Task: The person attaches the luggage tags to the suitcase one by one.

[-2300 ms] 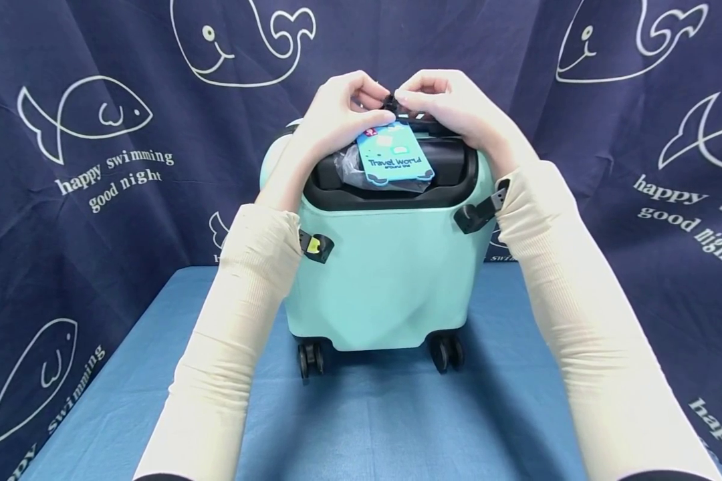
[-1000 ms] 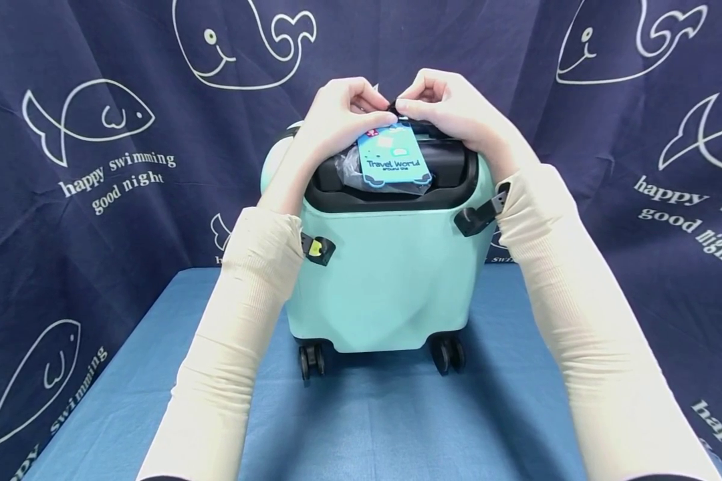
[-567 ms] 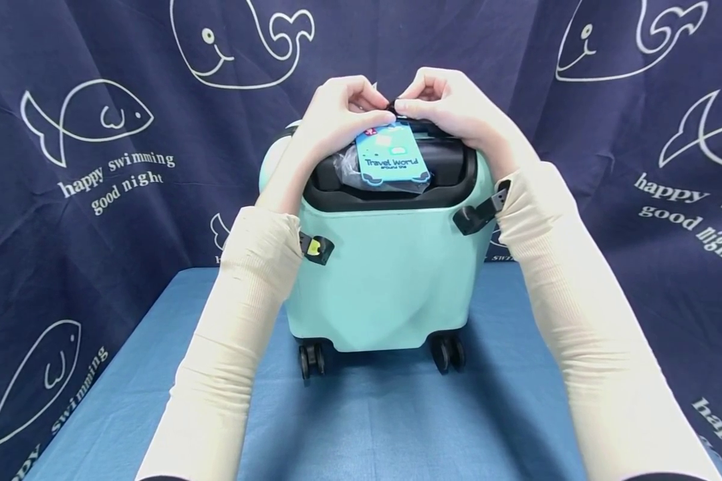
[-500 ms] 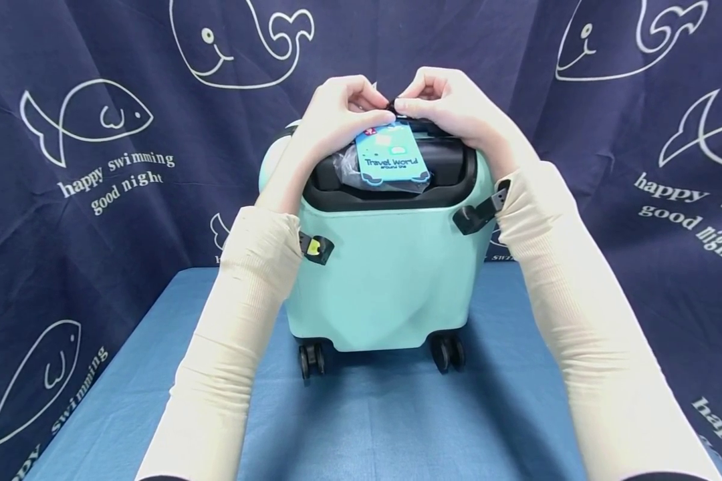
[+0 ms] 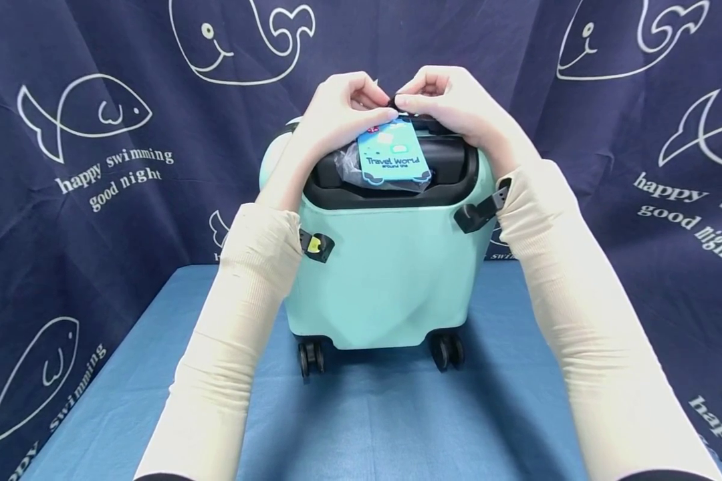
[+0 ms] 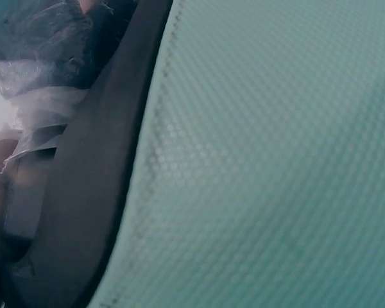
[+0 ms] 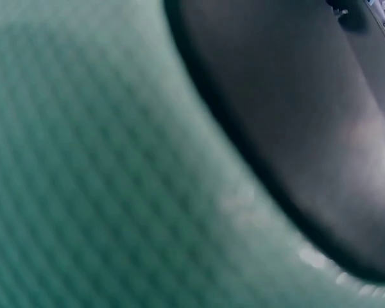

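A mint-green suitcase (image 5: 391, 280) stands upright on its wheels in the head view. From the black handle (image 5: 451, 157) on its top hangs a blue luggage tag (image 5: 394, 150) printed "Travel World". My left hand (image 5: 339, 113) pinches the tag's black strap (image 5: 394, 103) near the tag's upper end. Close beside it, the thumb and fingers of my right hand (image 5: 457, 103) pinch the same strap; most of it is hidden between the fingertips. Clear plastic wrap (image 5: 350, 166) lies behind the tag. Both wrist views show mainly the textured green shell (image 6: 263, 167) and black trim (image 7: 295, 115).
A blue cloth (image 5: 361, 427) covers the table under the suitcase. Behind it hangs a dark blue curtain (image 5: 457, 33) with white fish and whale drawings. A black wrist-camera strap (image 5: 319, 246) is at my left cuff, another camera strap (image 5: 478, 215) at my right.
Both hands stay almost in place on the strap. Less of the strap shows between the fingertips than 2.3 s ago, and the tag hangs a little straighter.
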Demonstrator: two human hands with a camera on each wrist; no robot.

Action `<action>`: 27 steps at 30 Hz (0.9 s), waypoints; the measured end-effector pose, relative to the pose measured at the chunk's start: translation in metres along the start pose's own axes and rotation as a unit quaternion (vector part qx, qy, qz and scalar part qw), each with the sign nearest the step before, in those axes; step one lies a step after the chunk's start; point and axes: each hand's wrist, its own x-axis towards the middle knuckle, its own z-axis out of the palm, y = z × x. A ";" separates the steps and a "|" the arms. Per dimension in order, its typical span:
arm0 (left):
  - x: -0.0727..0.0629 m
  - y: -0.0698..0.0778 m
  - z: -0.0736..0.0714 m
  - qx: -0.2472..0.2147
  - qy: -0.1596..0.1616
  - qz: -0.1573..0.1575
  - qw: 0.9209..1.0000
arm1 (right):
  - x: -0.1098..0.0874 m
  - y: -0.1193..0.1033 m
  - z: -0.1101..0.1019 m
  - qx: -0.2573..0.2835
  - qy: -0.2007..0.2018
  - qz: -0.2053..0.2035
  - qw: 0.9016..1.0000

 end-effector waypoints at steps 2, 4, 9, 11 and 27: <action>0.001 0.000 0.000 0.001 -0.005 0.000 1.000 | 0.000 0.000 0.000 -0.003 0.005 -0.002 1.000; 0.001 0.001 0.000 0.003 -0.010 -0.001 1.000 | 0.001 0.000 -0.001 -0.004 0.009 -0.004 1.000; 0.001 0.000 0.000 0.002 -0.016 0.003 1.000 | 0.001 0.001 -0.001 0.000 0.016 -0.005 1.000; 0.001 0.000 0.000 -0.001 -0.017 0.001 1.000 | 0.001 0.001 0.000 -0.001 0.017 -0.003 1.000; 0.000 0.000 0.000 0.005 -0.009 -0.010 1.000 | 0.000 0.000 0.000 -0.016 0.026 0.004 1.000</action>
